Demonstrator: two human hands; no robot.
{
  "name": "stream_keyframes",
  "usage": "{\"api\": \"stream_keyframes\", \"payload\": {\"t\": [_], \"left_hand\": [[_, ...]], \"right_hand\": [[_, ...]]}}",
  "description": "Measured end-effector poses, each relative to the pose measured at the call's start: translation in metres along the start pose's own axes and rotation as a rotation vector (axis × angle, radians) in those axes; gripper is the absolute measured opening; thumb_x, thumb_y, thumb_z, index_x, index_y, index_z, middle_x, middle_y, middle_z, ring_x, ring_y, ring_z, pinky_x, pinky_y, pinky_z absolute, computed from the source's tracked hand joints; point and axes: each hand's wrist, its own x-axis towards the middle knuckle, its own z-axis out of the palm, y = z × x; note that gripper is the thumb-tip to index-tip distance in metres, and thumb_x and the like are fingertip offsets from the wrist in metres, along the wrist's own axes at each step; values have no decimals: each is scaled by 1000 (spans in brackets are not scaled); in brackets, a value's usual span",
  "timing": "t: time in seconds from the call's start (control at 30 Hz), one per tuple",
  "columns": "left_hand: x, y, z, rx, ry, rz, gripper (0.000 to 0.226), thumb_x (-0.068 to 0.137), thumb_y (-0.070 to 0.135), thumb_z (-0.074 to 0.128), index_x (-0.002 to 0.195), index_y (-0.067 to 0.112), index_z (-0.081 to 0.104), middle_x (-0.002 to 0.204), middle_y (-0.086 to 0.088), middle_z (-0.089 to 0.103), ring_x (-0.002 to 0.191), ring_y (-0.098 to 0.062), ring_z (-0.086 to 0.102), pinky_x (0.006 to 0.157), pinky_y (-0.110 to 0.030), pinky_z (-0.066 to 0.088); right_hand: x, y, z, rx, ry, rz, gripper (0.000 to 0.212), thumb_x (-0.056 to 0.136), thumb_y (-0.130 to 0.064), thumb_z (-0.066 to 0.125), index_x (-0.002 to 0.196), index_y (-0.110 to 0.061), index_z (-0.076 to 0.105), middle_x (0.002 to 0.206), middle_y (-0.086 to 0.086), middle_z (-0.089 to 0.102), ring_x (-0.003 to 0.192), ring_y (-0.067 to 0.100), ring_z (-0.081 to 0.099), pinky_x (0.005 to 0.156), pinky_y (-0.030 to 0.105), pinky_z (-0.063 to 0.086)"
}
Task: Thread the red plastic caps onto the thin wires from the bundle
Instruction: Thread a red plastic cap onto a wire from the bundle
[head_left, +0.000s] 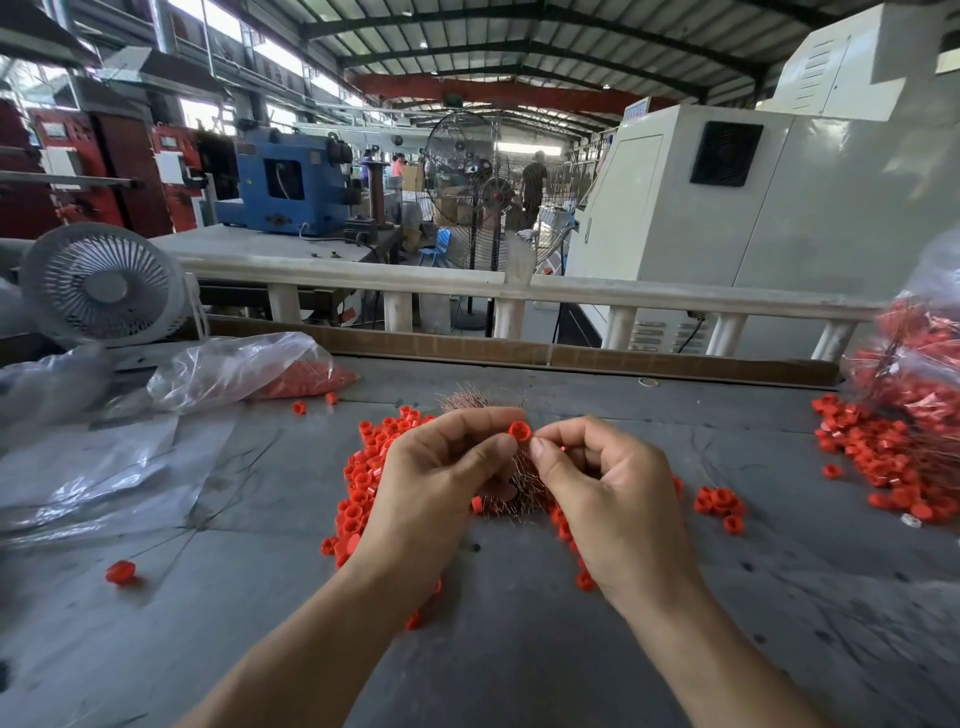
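Head view, looking down on a grey table with both forearms reaching in from the near edge and meeting above its middle. Left hand raised over the table, palm turned inward, fingers curled, thumb and forefinger pinching a single red cap with its open end facing up and toward the camera. Right hand just right of that cap, knuckles up, fingers folded in, thumb and forefinger pressed together as if on something very fine; wire between them too thin to make out. Fingertips of both hands nearly touching at the cap.

Directly beneath the hands, on the table, a bristly coppery wire bundle, its far end showing above the left hand and more strands showing below between the two wrists. Around the bundle, mostly left of it, a loose pile of red caps, short hollow cylinders lying at all angles; smaller cluster right of the bundle. Far right of the bundle, a heap of finished caps with wires spilling from a clear bag. Left and beyond the bundle, a plastic bag holding more red pieces. Near left, well apart from the bundle, one lone cap lying on a thin wire.
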Motion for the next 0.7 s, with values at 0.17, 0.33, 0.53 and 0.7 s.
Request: {"api": "stream_keyframes", "payload": {"t": [0.17,0.33,0.53,0.7], "left_hand": [[1,-1,-1,-23,-8,-29,21,92,5,65,109,6,78,83,-10,75,75,-16,70,74,-25,60],[3,-2,-3,-56,-3,-67,19,87,9,69,102,8,80,82,-10,74,74,-17,71,73,-28,61],[5,-5,-4,-165,-45,-122,21,81,16,73,100,8,79,91,-14,75,79,-20,72,73,-31,61],[6,-5,-4,-228,-82,-116,30,82,20,82,106,4,75,95,-15,74,80,-21,70,76,-32,60]], "right_hand": [[0,1,-1,-16,6,20,19,95,-17,70,79,-29,73,52,-7,58,43,6,47,40,23,39],[0,0,-1,-15,4,27,16,94,-21,71,80,-29,73,54,-9,61,46,3,49,43,21,40],[1,-3,-3,105,-37,118,20,101,-16,60,85,-17,73,54,-9,48,47,3,38,45,15,33],[2,-6,-5,222,-67,220,24,103,-9,52,95,-13,74,60,0,53,45,2,42,42,12,33]]}}
